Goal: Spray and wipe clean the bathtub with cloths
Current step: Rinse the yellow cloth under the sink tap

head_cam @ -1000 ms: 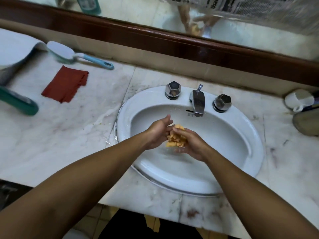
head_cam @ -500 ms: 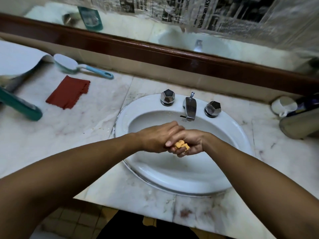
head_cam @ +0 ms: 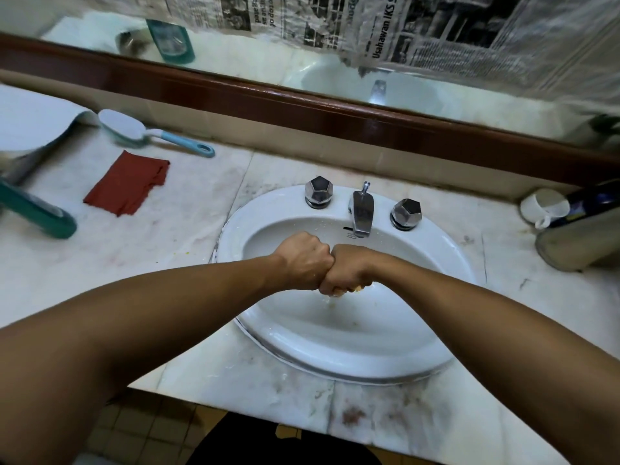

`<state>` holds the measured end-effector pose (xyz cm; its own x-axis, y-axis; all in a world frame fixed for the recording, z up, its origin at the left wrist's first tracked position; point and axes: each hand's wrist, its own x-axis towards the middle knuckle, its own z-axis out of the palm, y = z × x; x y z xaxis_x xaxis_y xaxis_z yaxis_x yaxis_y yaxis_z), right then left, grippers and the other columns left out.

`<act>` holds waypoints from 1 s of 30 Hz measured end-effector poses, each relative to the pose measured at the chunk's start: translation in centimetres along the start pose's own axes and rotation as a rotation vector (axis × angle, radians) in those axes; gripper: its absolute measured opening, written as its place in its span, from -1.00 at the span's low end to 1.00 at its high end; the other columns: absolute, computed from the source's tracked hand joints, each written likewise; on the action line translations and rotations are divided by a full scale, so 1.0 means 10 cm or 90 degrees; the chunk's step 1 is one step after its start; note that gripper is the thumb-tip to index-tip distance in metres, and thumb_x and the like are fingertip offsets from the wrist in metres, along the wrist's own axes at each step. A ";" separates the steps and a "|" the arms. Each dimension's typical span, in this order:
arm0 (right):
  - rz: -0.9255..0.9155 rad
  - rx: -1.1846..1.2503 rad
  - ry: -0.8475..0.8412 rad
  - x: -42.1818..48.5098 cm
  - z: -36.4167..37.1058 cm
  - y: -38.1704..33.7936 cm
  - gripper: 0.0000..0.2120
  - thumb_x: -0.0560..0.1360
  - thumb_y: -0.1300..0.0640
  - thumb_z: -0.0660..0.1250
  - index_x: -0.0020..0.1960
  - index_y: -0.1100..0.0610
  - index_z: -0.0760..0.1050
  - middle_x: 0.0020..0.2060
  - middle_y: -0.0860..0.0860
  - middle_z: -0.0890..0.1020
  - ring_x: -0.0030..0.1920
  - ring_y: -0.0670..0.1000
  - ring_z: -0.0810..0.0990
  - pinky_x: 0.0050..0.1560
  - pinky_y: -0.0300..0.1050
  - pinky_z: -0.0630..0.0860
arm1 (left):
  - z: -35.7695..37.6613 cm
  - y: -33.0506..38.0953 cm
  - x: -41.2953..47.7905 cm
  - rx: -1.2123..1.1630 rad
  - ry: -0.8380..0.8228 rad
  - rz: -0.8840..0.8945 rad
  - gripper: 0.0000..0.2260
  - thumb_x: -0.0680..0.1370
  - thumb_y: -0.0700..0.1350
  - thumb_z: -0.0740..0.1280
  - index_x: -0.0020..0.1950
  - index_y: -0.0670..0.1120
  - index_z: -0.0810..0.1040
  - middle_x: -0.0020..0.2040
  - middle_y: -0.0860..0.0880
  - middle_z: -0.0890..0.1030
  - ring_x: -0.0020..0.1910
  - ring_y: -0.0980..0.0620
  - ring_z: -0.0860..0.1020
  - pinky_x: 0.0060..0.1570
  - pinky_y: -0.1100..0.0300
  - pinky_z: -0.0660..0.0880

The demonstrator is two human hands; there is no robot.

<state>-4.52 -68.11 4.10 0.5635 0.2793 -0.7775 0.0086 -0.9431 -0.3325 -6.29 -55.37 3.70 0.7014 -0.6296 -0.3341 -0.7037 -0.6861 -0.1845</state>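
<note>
Barely visible, a crumpled orange cloth (head_cam: 356, 289), wrung tight inside the right hand (head_cam: 350, 268), only damp scraps peeking out under the curled fingers, over the middle of the oval white porcelain sink (head_cam: 436, 350). Pressed knuckle to knuckle against that fist, the left hand (head_cam: 303, 260), clenched as well, any cloth within it hidden. At the sink's back rim, a stubby chrome faucet (head_cam: 361, 213) between two faceted chrome knobs (head_cam: 318, 193). Around the sink, a veined, stained marble counter (head_cam: 100, 263). Left of the sink, a flat red cloth (head_cam: 129, 182) with a ragged edge, and beyond it a white-backed scrub brush (head_cam: 124, 127) with a pale blue looped handle. Right of the sink, a white handled cup (head_cam: 545, 206). Behind the sink, a glossy dark wooden mirror frame (head_cam: 302, 105), with crinkled newspaper (head_cam: 436, 25) above.
</note>
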 end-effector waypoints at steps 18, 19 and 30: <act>-0.210 -0.383 0.566 0.30 0.22 0.47 -0.72 0.19 0.11 0.65 -0.28 0.12 0.56 -0.52 0.03 0.56 -0.63 0.10 0.48 -0.50 -0.19 0.36 | 0.12 0.19 0.07 -0.867 -0.118 -0.381 -0.86 0.49 -0.07 0.30 -0.12 -0.14 0.48 -0.27 -0.07 0.49 -0.34 -0.05 0.42 -0.38 0.17 0.29; -0.218 -0.376 0.548 0.32 0.23 0.48 -0.71 0.18 0.11 0.66 -0.25 0.13 0.57 -0.52 0.04 0.57 -0.61 0.12 0.50 -0.50 -0.15 0.40 | 0.13 0.22 0.06 -0.981 -0.138 -0.402 -0.89 0.47 -0.11 0.31 -0.15 -0.15 0.47 -0.35 -0.05 0.42 -0.40 -0.03 0.35 -0.41 0.19 0.24; -0.183 -0.358 0.458 0.36 0.24 0.30 -0.77 0.21 0.25 0.58 -0.25 0.23 0.55 -0.48 0.15 0.57 -0.51 0.20 0.55 -0.42 -0.13 0.27 | 0.25 0.24 -0.02 -1.120 -0.130 -0.456 -0.94 0.41 -0.21 0.29 -0.17 -0.13 0.41 -0.41 -0.03 0.33 -0.49 0.01 0.24 -0.47 0.21 0.17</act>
<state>-4.44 -69.47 -0.96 0.8488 0.5126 -0.1298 0.5160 -0.8566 -0.0086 -8.40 -56.03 0.99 0.6521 -0.1450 -0.7441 0.6562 -0.3836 0.6498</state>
